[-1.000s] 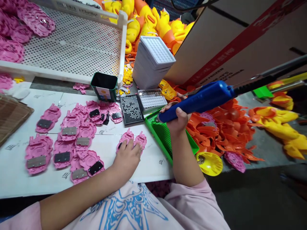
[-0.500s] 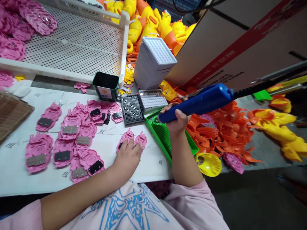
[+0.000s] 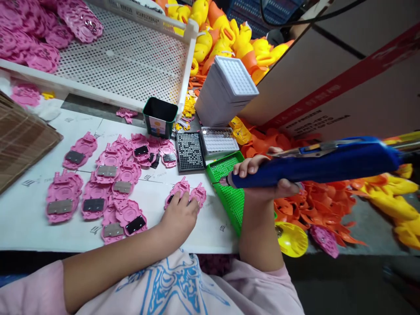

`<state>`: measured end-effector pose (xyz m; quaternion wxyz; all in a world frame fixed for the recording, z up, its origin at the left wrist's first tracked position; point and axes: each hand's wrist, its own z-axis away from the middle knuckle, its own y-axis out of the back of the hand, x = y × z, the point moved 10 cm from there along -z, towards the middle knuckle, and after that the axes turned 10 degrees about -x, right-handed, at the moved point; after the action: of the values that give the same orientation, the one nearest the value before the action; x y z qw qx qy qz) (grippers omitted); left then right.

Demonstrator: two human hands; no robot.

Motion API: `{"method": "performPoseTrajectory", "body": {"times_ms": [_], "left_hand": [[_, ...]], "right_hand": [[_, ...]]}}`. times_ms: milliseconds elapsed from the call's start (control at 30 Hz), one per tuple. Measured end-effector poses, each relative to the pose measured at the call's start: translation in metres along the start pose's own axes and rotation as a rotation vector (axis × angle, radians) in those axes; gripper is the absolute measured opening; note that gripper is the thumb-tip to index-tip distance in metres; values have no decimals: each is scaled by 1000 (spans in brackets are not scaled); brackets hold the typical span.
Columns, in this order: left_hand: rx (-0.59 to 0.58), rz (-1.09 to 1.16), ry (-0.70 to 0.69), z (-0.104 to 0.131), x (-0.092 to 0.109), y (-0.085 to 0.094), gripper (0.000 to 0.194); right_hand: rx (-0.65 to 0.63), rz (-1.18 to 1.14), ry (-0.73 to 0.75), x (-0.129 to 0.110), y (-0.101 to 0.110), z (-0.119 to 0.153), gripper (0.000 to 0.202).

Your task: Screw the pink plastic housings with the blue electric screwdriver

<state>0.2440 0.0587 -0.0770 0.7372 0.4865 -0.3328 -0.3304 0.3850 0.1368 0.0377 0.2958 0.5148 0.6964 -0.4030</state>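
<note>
My right hand [image 3: 259, 175] is wrapped round a blue electric screwdriver [image 3: 315, 164], held nearly level with its tip pointing left. The tip is over the green perforated tray [image 3: 226, 201]. My left hand [image 3: 180, 218] lies on the white table sheet, its curled fingers holding down a pink plastic housing [image 3: 181, 183]. A second pink housing [image 3: 198, 192] lies close beside it, touched by the same fingers. The hand hides the lower parts of both. A black perforated tray [image 3: 190, 152] with small silvery pieces lies behind the green one.
Several pink housings with grey or black plates [image 3: 64, 197] lie left. Behind stand a dark green bin [image 3: 159, 117], a white crate [image 3: 131, 57] and stacked white trays [image 3: 226, 94]. Orange parts [image 3: 315, 210] and a yellow bowl [image 3: 292, 239] lie right; a carton [image 3: 315, 83] stands behind.
My right hand and the screwdriver have moved right and toward me, and the screwdriver has turned more level. My left hand stays on the pink housings. The view has shifted slightly.
</note>
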Motion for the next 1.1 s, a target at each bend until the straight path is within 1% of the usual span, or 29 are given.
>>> {"method": "performPoseTrajectory", "body": {"times_ms": [67, 133, 200, 300, 467, 633, 800, 933, 967, 1100], "left_hand": [[-4, 6, -2, -1, 0, -1, 28], [-7, 13, -3, -1, 0, -1, 29], [-19, 25, -6, -1, 0, -3, 28], [-45, 36, 2, -1, -1, -4, 29], [-66, 34, 7, -1, 0, -6, 31], [-55, 22, 13, -1, -1, -7, 30], [-42, 50, 11, -1, -1, -5, 31], [-41, 73, 5, -3, -2, -4, 28], [-42, 74, 4, -3, -2, -4, 28], [-44, 69, -22, -4, -2, -2, 27]], "right_hand": [[-89, -61, -34, 9, -13, 0, 27], [-163, -122, -67, 19, -25, 1, 35], [-219, -164, -99, 27, -33, 1, 44], [-279, -198, -112, 34, -41, 2, 47], [-281, -201, -122, 40, -40, 5, 48], [-300, -207, -160, 48, -42, 6, 46], [-376, -231, -191, 52, -54, 7, 44], [-420, -229, -330, 62, -66, 11, 37], [-422, -229, -346, 63, -68, 11, 37], [-429, -228, -326, 65, -70, 11, 42]]}}
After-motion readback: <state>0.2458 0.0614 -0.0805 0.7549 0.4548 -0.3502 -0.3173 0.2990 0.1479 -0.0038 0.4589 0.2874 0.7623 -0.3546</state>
